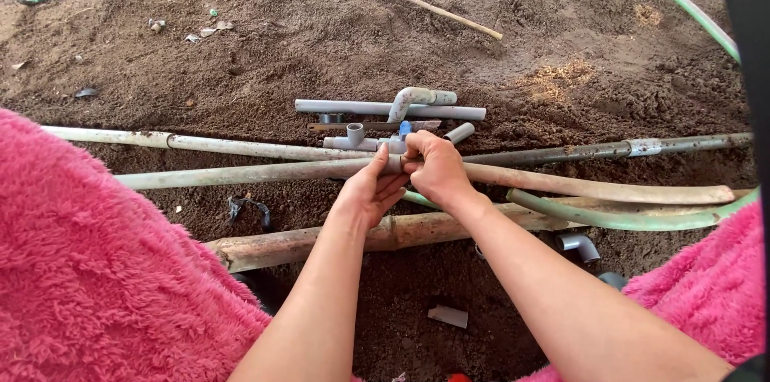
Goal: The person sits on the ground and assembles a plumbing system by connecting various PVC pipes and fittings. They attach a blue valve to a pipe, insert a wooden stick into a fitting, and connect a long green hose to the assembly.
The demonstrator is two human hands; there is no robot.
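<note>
Your left hand (pixel 370 189) and right hand (pixel 433 167) meet on the long pipe (pixel 241 175) running left to right across the soil (pixel 337 37). Just behind them lies a cluster of pipe fittings (pixel 393 117). Nearer you, a bamboo pole (pixel 281 247) lies parallel. A hose (pixel 609 220) crosses at your right; an elbow fitting (pixel 579 246) sits below it.

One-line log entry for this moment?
left hand: gripping long dirty-white plastic pipe | right hand: gripping same pipe | beyond: grey plastic pipe fittings on soil
</note>
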